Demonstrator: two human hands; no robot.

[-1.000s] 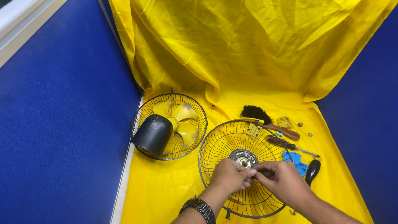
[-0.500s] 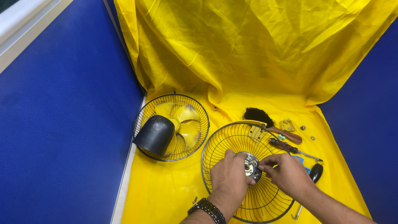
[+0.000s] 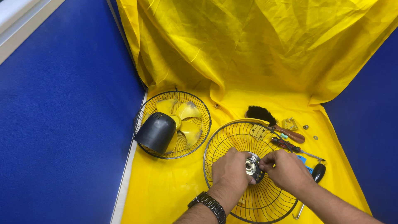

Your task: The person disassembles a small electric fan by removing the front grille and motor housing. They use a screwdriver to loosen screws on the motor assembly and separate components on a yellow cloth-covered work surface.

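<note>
A round wire fan guard [image 3: 232, 137] lies flat on the yellow cloth [image 3: 174, 191]. At its middle sits a small round metal hub [image 3: 251, 166]. My left hand [image 3: 229, 174], with a dark metal wristwatch [image 3: 208, 204] on the wrist, grips the hub from the left. My right hand [image 3: 287, 171] pinches the hub's right side with thumb and fingertips. Both hands rest on the guard's wires. Whatever is under the fingers is hidden.
A second wire guard [image 3: 199, 108] holding yellow fan blades [image 3: 188, 120] and a black motor cover [image 3: 156, 132] lies at the left. A brush [image 3: 265, 116], a screwdriver [image 3: 290, 145], a black-handled tool [image 3: 318, 171], a small yellow bracket [image 3: 290, 123] and washers [image 3: 306, 127] lie at the right. Blue walls stand on both sides.
The view has shifted slightly. Both hands stay on the guard's middle; the metal hub now shows between them, where the fingers covered it a second ago.
</note>
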